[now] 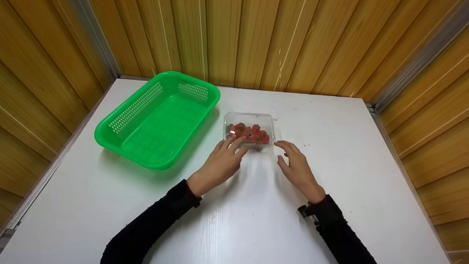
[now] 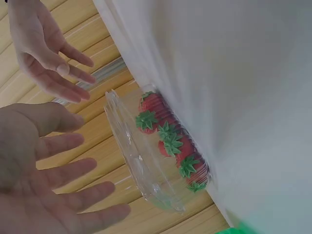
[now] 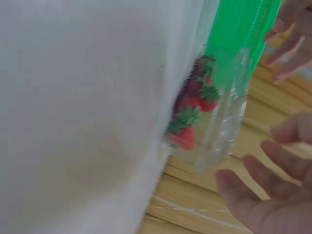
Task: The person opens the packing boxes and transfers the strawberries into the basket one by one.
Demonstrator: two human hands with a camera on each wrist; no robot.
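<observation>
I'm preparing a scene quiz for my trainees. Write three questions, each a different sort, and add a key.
1. Multiple choice: From the person's viewpoint, where is the rectangular green plastic basket relative to the clear rectangular plastic box?
a) right of it
b) left of it
c) beneath it

2. True or false: The red strawberries with green leaves lie outside the box.

3. Short answer: Are the person's bare left hand and bare right hand open, or curled round the box?

Key: 1. b; 2. False, they lie inside; 3. Both open.

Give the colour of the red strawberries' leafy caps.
The leafy caps on the red strawberries are green, clearest in the left wrist view.
</observation>
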